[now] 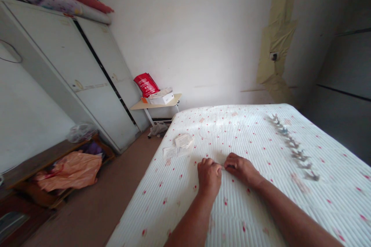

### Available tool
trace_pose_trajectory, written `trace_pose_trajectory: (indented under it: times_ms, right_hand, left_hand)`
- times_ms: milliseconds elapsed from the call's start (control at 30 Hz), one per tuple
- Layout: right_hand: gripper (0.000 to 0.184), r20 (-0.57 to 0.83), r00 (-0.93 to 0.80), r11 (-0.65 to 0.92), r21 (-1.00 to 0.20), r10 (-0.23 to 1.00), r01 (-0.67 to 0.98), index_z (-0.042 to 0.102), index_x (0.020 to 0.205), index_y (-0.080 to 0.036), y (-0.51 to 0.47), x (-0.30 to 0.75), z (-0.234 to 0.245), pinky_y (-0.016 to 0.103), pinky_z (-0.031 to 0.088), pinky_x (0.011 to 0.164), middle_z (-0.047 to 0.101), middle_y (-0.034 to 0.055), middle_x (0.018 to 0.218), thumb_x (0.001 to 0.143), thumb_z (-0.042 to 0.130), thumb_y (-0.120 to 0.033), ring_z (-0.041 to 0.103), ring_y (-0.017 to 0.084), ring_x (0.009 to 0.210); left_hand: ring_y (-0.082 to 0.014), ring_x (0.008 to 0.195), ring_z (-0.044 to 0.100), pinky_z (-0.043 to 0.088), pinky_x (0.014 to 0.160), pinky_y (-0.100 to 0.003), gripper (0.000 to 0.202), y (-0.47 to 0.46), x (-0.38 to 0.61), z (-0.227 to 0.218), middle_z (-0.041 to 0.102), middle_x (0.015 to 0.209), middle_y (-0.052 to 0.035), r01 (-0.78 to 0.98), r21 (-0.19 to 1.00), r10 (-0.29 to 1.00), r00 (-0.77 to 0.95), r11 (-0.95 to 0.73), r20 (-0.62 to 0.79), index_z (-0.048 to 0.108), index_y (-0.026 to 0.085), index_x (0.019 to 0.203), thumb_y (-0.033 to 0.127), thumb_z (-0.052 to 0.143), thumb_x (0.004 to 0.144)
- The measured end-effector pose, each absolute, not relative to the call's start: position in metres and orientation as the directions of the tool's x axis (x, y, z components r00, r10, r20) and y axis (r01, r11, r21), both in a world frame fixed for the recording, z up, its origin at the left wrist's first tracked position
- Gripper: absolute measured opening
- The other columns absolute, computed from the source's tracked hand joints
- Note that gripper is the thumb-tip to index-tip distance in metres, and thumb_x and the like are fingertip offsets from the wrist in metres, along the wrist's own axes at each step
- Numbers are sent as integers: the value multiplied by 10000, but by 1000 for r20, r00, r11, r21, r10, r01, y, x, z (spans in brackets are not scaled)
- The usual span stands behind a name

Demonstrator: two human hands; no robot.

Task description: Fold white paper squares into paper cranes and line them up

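My left hand (209, 175) rests low over the quilted mattress (232, 208), its fingers closed in a pinch. Close beside it, my right hand (240, 168) is closed too. Between the fingertips shows a sliver of a small, thin, pale piece of paper (222, 167), gripped from both sides; the fingers cover most of it. Beyond my left hand lie printed paper squares (183, 141), partly overlapping. Off to the right, several small folded paper figures (295, 142), which look like cranes, stand in a slanting row.
Past the mattress's far left corner stands a small table (139, 105) with a red bag (146, 84) and a white box (162, 98). Grey metal cabinets (66, 58) line the left wall. An orange plastic bag (71, 171) lies on a low wooden piece of furniture.
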State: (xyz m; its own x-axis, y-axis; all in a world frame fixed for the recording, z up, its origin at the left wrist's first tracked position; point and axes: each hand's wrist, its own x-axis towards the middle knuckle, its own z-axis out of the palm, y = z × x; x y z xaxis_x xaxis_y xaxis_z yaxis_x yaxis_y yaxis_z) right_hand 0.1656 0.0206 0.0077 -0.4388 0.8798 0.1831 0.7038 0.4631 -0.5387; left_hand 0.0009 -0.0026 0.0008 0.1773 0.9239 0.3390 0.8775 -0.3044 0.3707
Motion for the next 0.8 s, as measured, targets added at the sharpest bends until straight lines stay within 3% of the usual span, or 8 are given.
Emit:
trace_pose_trajectory:
  times_ms: [333,800]
  right_hand:
    - [208,101,-392,383,-528,914,758,671,750,-211,23,160,13,199,395,666,614,14,880,799,479,-146,582,113,753]
    - [142,-70,-172,115,-496,983,861,678,686,-173,35,147,18,215,358,606,668,46,803,681,539,-149,590,140,724]
  left_hand:
    - [-179,887,493,325,757,-313,164,-5,1,4,601,822,-19,900,336,938,177,-277,299,694,266,796,145,587,768]
    - [-172,886,484,323,749,-315,143,-10,1,7,589,817,-20,921,256,926,207,-293,315,692,251,776,166,577,789]
